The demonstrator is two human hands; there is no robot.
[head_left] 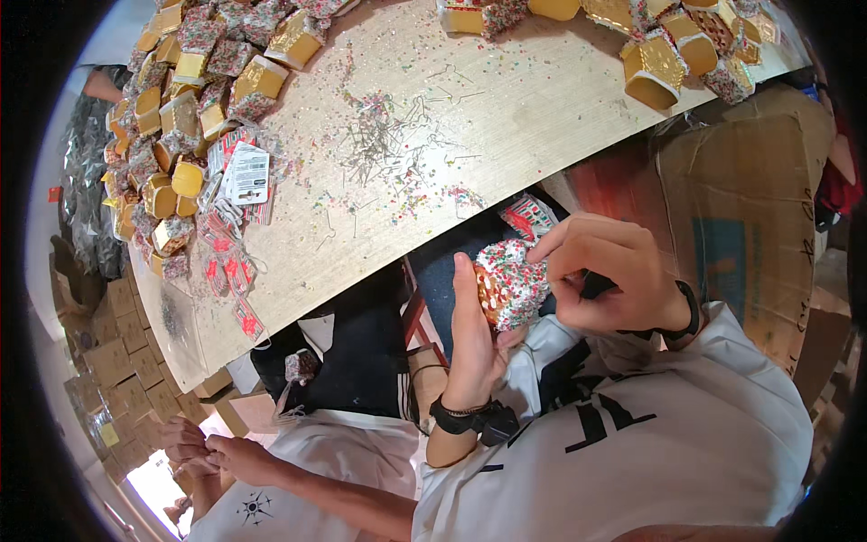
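White, red and green sprinkles coat an ornament (pixel 519 282) clamped in the left hand (pixel 477 348), its thumb along the ornament's left side and fingers underneath. The right hand (pixel 614 271) curls at the upper right rim, fingertips touching or just beside the coating; whether they pinch anything, I cannot tell. The ornament is held off the surface (pixel 542 99), on the wearer's side of its near edge, near a striped tag (pixel 526 217). Wire hooks (pixel 388 131) scatter mid-surface; gold-based pieces (pixel 181 117) heap along the left edge, beside cards (pixel 248 176).
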